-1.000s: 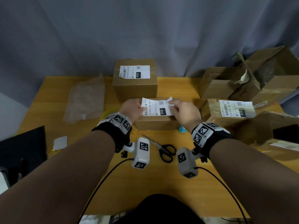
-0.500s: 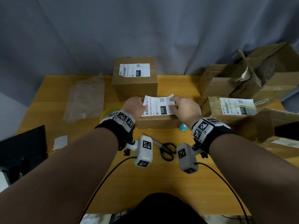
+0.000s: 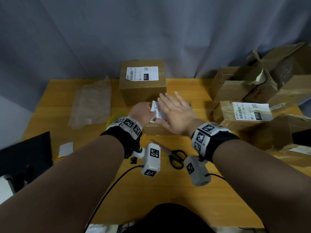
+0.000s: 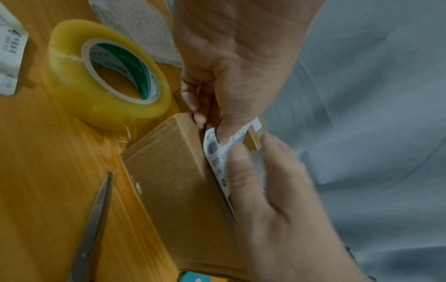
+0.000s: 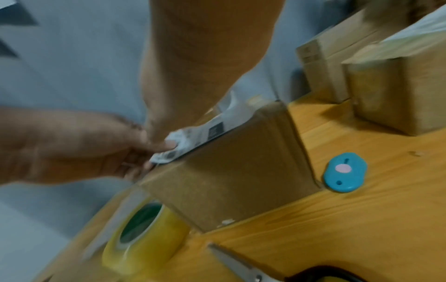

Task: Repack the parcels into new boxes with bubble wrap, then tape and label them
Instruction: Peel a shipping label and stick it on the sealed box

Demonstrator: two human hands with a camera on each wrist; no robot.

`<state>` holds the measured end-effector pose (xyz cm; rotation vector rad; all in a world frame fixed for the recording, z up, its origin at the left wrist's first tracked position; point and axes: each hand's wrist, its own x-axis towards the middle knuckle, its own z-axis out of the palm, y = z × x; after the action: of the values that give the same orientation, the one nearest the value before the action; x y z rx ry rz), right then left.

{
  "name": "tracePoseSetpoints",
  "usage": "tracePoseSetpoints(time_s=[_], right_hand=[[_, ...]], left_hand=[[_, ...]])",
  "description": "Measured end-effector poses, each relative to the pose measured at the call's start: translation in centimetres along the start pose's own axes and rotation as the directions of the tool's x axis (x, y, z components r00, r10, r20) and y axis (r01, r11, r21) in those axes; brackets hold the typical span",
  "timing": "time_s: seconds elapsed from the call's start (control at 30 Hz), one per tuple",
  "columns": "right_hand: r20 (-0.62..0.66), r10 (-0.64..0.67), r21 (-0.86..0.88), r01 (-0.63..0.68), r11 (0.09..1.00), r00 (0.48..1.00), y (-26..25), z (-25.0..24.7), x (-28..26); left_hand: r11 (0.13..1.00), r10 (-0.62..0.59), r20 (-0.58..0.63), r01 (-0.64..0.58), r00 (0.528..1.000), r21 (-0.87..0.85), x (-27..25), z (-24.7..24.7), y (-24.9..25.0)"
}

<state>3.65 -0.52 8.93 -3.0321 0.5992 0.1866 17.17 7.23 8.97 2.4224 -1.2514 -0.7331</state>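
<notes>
since half a second back: right hand (image 3: 176, 113) let go of label (image 3: 155, 112), now spread flat with straight fingers over it; label itself gone from lifted and tilted to lying down on small box (image 3: 161, 129); left hand (image 3: 142, 111) kept at label's left end.

from big to small:

wooden table (image 3: 151, 190), grey curtain (image 3: 151, 31) behind far edge.

pile of worn cartons (image 3: 277, 84) at far right, some torn open; in front of them an old parcel (image 3: 242, 115) bearing a white label.

sealed labelled box (image 3: 143, 81) at far centre, just behind small box.

clear plastic sheet (image 3: 92, 103) lying flat at far left.

black flat object (image 3: 25, 153) at near left edge; cannot tell what.

small box at table centre, under both hands; plain cardboard side facing near.

right hand flat on top of label, palm down, nothing gripped.

left hand curled, fingertips (image 4: 200, 116) pinching label's left edge at box top corner, seen from left wrist view.

roll of clear yellow tape (image 4: 108, 76) lying flat just left of small box, mostly hidden behind left wrist from head view.

scissors (image 3: 175, 155), black handles, just near of small box, blades pointing left.

label, white with barcode and "010" print, on top of small box, right part hidden under right hand.

white slip (image 3: 66, 148) at near left.

blue oval cutter (image 5: 345, 171) touching or just beside small box's right near corner.
</notes>
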Motion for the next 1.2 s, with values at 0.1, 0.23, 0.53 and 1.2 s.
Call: tracePoseSetpoints(time_s=[0.1, 0.23, 0.53, 1.2], right_hand=[[0.258, 0.037, -0.115, -0.007, 0.993, 0.965, -0.7, 1.9, 0.5], [0.276, 0.115, -0.091, -0.093, 0.991, 0.954, 0.0, 3.0, 0.2], [0.268, 0.276, -0.087, -0.262, 0.961, 0.923, 3.7, 3.1, -2.4], [0.365, 0.309, -0.06, -0.309, 0.949, 0.878, 3.2, 2.6, -1.8]], left_hand=[[0.999, 0.022, 0.0, -0.022, 1.0, 0.043, 0.2, 0.1, -0.2], [0.998, 0.008, 0.006, -0.009, 1.0, 0.067, 0.4, 0.2, -0.3], [0.993, 0.003, 0.065, -0.011, 0.998, 0.114, 0.2, -0.3, 0.0], [0.797, 0.078, 0.226, -0.198, 0.971, 0.571, -1.0, 3.0, -1.8]])
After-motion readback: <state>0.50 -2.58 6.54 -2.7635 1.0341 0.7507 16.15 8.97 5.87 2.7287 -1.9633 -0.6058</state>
